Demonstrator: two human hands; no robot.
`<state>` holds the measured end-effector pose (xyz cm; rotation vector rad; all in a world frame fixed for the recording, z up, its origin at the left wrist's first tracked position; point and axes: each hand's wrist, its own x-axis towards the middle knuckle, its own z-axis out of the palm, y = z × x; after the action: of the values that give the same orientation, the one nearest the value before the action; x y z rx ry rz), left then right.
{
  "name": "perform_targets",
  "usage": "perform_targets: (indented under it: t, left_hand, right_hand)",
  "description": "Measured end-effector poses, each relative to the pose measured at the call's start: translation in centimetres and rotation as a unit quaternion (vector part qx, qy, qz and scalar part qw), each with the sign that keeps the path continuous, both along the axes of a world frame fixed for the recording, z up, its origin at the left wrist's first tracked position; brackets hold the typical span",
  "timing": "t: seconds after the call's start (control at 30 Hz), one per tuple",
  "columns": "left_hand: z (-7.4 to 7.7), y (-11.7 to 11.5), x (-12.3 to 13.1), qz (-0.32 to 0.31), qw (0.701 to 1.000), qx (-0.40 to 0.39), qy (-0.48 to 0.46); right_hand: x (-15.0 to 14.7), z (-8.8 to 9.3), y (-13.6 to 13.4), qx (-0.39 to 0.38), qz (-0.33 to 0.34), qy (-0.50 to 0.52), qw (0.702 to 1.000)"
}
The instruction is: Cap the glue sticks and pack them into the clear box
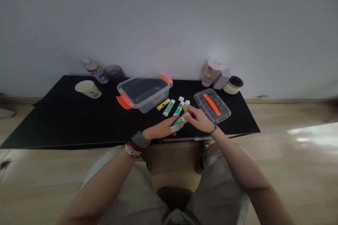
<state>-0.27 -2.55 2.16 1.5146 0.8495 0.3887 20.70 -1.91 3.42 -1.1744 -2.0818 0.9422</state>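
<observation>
My left hand (162, 129) is closed around a green and white glue stick (179, 121), held slanted over the table's front edge. The fingers of my right hand (200, 119) pinch the white end of that same stick, at its upper right. Just beyond my hands lie two more green glue sticks (169, 108) and a yellow one with a white end (163, 104). Another yellow stick (187, 103) is partly hidden behind my right fingers. A small white cap (181, 98) sits loose among them.
Behind the sticks stands an open clear plastic box (150, 105) with orange latches; its lid (225, 114) with an orange handle lies to the right. A paper cup (88, 89), spray can (97, 72) and dark container (114, 74) are left; a tumbler (210, 74) and lidded pot (232, 86) are right.
</observation>
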Motion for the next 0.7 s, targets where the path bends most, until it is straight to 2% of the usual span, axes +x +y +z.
perform_targets:
  t: [0.13, 0.37, 0.57, 0.63, 0.7]
  left_hand:
    - [-0.1, -0.6, 0.4, -0.003, 0.997, 0.074, 0.008]
    - [-0.6, -0.7, 1.3, 0.077, 0.969, 0.219, 0.083]
    - [-0.9, -1.0, 1.9, 0.111, 0.941, 0.245, 0.204]
    - [-0.8, -0.8, 1.6, 0.104, 0.938, 0.247, 0.219]
    - [-0.5, -0.5, 1.2, 0.071, 0.958, 0.21, 0.182]
  right_hand:
    - [-1.0, 0.1, -0.1, 0.046, -0.016, -0.059, 0.997]
    - [-2.6, -0.1, 0.7, 0.056, -0.08, -0.124, 0.988]
    - [-4.1, -1.0, 0.7, -0.006, -0.191, -0.208, 0.959]
    - [-4.1, -1.3, 0.5, -0.02, -0.186, -0.183, 0.965]
    - [-3.7, -1.2, 0.3, -0.013, -0.151, -0.13, 0.98]
